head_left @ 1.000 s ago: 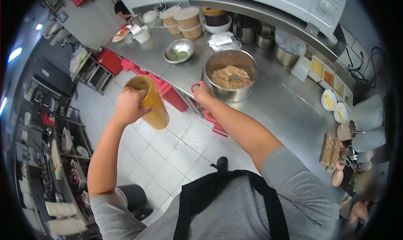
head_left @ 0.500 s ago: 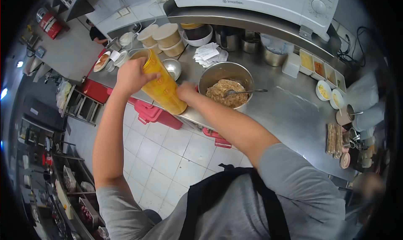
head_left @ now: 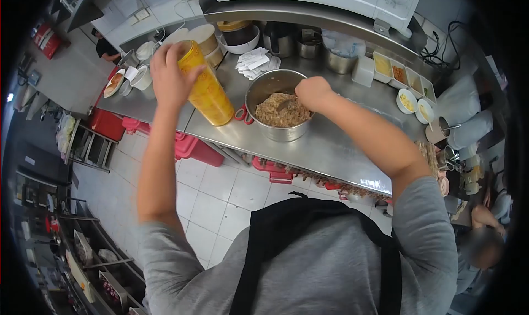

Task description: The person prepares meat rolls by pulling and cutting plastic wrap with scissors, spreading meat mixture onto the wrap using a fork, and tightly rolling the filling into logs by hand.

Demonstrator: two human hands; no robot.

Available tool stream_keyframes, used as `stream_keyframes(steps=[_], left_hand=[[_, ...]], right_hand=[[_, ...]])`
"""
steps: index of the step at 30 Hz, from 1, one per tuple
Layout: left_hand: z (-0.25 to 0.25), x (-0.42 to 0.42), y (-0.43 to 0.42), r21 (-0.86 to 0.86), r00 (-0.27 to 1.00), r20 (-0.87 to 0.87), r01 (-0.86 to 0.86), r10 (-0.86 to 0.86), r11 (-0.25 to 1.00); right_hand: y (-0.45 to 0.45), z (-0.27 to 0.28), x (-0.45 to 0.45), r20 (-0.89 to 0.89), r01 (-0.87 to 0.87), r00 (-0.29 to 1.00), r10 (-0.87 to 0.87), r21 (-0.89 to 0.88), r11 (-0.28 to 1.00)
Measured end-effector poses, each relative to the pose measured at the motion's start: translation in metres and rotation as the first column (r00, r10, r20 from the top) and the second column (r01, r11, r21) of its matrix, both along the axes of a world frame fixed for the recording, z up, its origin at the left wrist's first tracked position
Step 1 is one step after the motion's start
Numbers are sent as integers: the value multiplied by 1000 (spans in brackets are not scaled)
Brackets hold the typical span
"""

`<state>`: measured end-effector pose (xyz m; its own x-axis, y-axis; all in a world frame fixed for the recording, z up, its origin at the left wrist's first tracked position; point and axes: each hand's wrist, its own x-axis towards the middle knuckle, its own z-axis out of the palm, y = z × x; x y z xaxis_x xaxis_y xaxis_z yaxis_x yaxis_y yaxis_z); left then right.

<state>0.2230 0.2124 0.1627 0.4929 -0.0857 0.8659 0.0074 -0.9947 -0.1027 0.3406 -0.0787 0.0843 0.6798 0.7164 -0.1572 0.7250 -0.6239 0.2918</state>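
Fingers of a kitchen worker's right hand (head_left: 315, 93) close in a fist around the handle of a spoon (head_left: 284, 104), its bowl sunk in a coarse brown mixture (head_left: 273, 116) that lies inside a steel pot (head_left: 282, 133) on a metal counter (head_left: 344, 132). At the pot's 9 o'clock, the left hand (head_left: 173, 75) curves about the upper end of a yellow cylinder (head_left: 215, 103), thumb across the near side and fingers loosely spread; whether that hold is firm cannot be told from this angle. The cylinder appears to stand on the counter near its front edge, with a pair of red handles (head_left: 242, 115) between it and the pot. Paper slips (head_left: 256, 63) lie at 11 o'clock, sectioned containers (head_left: 399, 72) at 2, and small white bowls (head_left: 406, 101) at 3. By all appearances the work is partway along: the ingredients look already combined and the spoon is in place, while the mixture is not yet out of the pot; how much handling is left cannot be judged.
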Motion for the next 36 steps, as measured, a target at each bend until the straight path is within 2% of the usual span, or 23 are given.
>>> stream_keyframes(steps=[1, 3, 4, 5, 7, 8, 10, 11, 12, 13, 15, 16, 18, 19, 22, 24, 25, 28, 31, 34, 36], left_hand=[[-5, -13, -20, 68, 987, 163, 2, -13, 998], [-60, -34, -56, -262, 998, 20, 67, -64, 963], [-74, -48, -81, -699, 936, -301, -87, -183, 710], [-114, -45, -84, -879, 903, -251, -60, -350, 474], [-173, -38, -89, -985, 851, -175, -145, -495, 98], [-174, -38, -99, -989, 858, -113, -144, -500, -22], [-173, -37, -119, -957, 873, 9, -134, -487, -258], [-174, -34, -124, -950, 868, 33, -126, -495, -285], [-175, -31, -128, -953, 866, 33, -123, -500, -276], [-178, -28, -132, -956, 863, 35, -118, -504, -268], [-180, -23, -134, -958, 853, 34, -121, -520, -261], [-178, -19, -133, -971, 856, 12, -113, -517, -211], [-181, -15, -135, -986, 865, -25, -103, -500, -129], [-185, -10, -129, -994, 860, -26, -76, -510, -78], [-206, 21, -89, -995, 858, -80, -36, -508, 96], [-217, 41, -70, -970, 872, -172, -69, -458, 233], [-198, 34, -79, -930, 890, -273, -147, -364, 337], [-202, 42, -91, -919, 957, -206, -118, -204, 377], [-192, 39, -97, -920, 941, -249, -155, -231, 359], [-189, 41, -97, -919, 940, -267, -182, -212, 351], [-191, 42, -97, -947, 952, -210, -142, -223, 288]], right_hand=[[-3, 9, 2, 19, 21, 1000, -22, 45, 999], [-15, 35, 0, 24, -13, 1000, 11, 61, 998], [-21, 49, -1, 25, -30, 999, 28, 70, 997], [-27, 58, -7, -40, -13, 999, 19, 139, 990], [-35, 72, -27, -171, 25, 985, 16, 234, 972], [-37, 74, -36, -236, 52, 972, 17, 281, 958], [-33, 62, -45, -273, 73, 962, 3, 265, 961], [-30, 55, -47, -276, 78, 961, -7, 247, 966], [-27, 45, -48, -278, 83, 961, -17, 229, 970], [-24, 34, -46, -121, 28, 993, -15, 100, 995], [-25, 29, -45, -114, 43, 993, -33, 79, 996], [-24, 31, -44, -103, 52, 994, -45, 70, 996], [-26, 32, -44, -145, -41, 988, 60, 135, 990], [-26, 31, -45, -167, -85, 979, 114, 169, 982], [-16, 17, -45, -59, -98, 993, 98, 4, 995], [-17, 17, -23, 43, -59, 998, 55, 97, 994], [-14, 24, -16, 90, -47, 995, 35, 141, 989], [-1, 37, -1, 5, 97, 995, -97, -51, 994], [31, 0, 6, -11, 29, 1000, -29, -15, 999], [51, -15, 13, 10, -136, 991, 136, 12, 991], [47, -21, 19, -5, -234, 972, 234, 12, 972]])
